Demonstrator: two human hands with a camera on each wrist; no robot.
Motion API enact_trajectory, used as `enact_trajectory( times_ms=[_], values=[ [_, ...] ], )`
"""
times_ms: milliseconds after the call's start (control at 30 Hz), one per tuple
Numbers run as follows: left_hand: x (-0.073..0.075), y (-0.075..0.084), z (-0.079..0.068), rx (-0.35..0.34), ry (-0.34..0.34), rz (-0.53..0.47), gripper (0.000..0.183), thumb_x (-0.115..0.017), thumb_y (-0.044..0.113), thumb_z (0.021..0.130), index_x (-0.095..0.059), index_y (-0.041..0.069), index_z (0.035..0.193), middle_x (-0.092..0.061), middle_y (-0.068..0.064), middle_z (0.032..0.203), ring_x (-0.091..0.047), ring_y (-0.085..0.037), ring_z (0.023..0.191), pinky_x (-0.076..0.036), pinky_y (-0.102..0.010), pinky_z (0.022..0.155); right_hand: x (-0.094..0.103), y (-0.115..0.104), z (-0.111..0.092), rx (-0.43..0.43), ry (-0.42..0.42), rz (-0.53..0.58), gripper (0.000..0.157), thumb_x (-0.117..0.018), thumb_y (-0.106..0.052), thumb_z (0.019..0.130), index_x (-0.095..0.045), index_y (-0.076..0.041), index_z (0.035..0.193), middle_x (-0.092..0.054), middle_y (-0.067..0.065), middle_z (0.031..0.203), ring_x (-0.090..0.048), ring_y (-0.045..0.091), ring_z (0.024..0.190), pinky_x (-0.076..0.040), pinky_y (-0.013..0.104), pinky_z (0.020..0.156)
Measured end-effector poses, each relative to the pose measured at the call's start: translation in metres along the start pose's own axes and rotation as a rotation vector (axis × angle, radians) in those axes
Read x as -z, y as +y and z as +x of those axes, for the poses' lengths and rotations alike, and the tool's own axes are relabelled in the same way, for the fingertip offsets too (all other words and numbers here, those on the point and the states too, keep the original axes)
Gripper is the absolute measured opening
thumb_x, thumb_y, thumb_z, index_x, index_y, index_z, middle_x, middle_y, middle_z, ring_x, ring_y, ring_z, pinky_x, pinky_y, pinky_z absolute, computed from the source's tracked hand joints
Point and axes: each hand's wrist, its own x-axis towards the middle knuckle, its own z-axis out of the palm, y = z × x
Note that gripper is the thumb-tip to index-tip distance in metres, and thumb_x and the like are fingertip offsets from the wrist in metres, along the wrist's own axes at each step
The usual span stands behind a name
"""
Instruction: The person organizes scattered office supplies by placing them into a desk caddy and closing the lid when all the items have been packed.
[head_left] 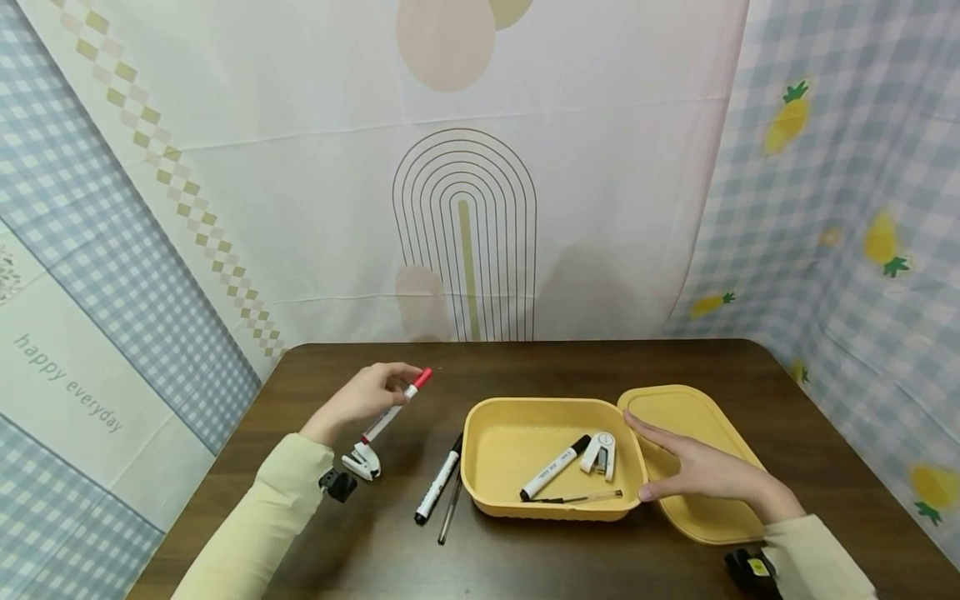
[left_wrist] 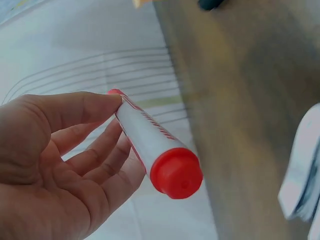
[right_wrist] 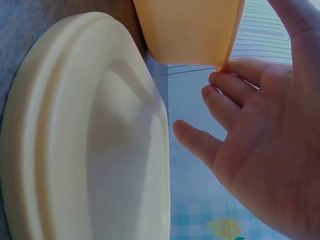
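Observation:
My left hand point(head_left: 369, 393) pinches a white marker point(head_left: 384, 422) with a red cap, held tilted above the table's left part. In the left wrist view the red end of the marker point(left_wrist: 155, 137) points toward the camera. Beneath that hand lies a white stapler point(head_left: 363, 461). My right hand point(head_left: 701, 475) has its fingers spread and touches the right side of a yellow box point(head_left: 480, 467). Inside the box lie a black-capped marker point(head_left: 555, 469), a white stapler point(head_left: 600, 455) and a clear pen point(head_left: 592, 497).
Left of the box, another black-capped marker point(head_left: 438, 483) and a clear pen point(head_left: 451, 508) lie on the dark wooden table point(head_left: 360, 550). The yellow lid point(head_left: 667, 402) lies to the box's right, partly under my right hand. A patterned cloth point(head_left: 600, 208) hangs behind the table.

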Motion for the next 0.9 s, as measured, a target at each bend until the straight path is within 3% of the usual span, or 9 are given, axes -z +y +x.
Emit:
enact_trajectory(
  times_ms=[167,333,600,900],
  values=[
    [0.018,0.004,-0.001,-0.004,0.016,0.02,0.044,-0.064,-0.001,0.09,-0.064,0.005,0.134,-0.07,-0.012,0.114,-0.066,-0.02,0.091,-0.054,-0.035,0.072,0.001,0.0,0.0,0.005,-0.002,0.0,0.099,-0.08,-0.034,0.087,-0.019,-0.015,0.163,-0.02,0.019,0.164,-0.026,0.045,0.145,-0.038,0.049,0.109],
    [0.034,0.008,-0.002,-0.01,0.019,0.036,0.044,-0.064,0.001,0.093,-0.062,0.006,0.137,-0.069,-0.014,0.118,-0.067,-0.023,0.097,-0.055,-0.037,0.075,0.001,0.0,0.0,-0.005,-0.005,0.0,0.099,-0.08,-0.035,0.087,-0.019,-0.014,0.162,-0.019,0.02,0.164,-0.026,0.045,0.145,-0.037,0.056,0.107],
    [0.06,0.02,-0.001,-0.019,0.034,0.084,0.046,-0.061,0.001,0.094,-0.058,0.003,0.14,-0.066,-0.019,0.125,-0.065,-0.034,0.109,-0.053,-0.047,0.086,0.001,0.0,0.0,-0.006,-0.01,0.004,0.099,-0.079,-0.034,0.087,-0.018,-0.014,0.163,-0.019,0.019,0.164,-0.026,0.045,0.145,-0.038,0.055,0.107],
    [0.065,0.028,0.003,-0.002,0.04,0.076,0.046,-0.061,0.002,0.094,-0.059,0.006,0.14,-0.064,-0.018,0.128,-0.066,-0.031,0.108,-0.055,-0.044,0.083,0.0,-0.001,0.0,0.014,-0.003,0.001,0.099,-0.08,-0.032,0.087,-0.018,-0.012,0.162,-0.02,0.021,0.164,-0.026,0.046,0.145,-0.037,0.05,0.109]
  ],
)
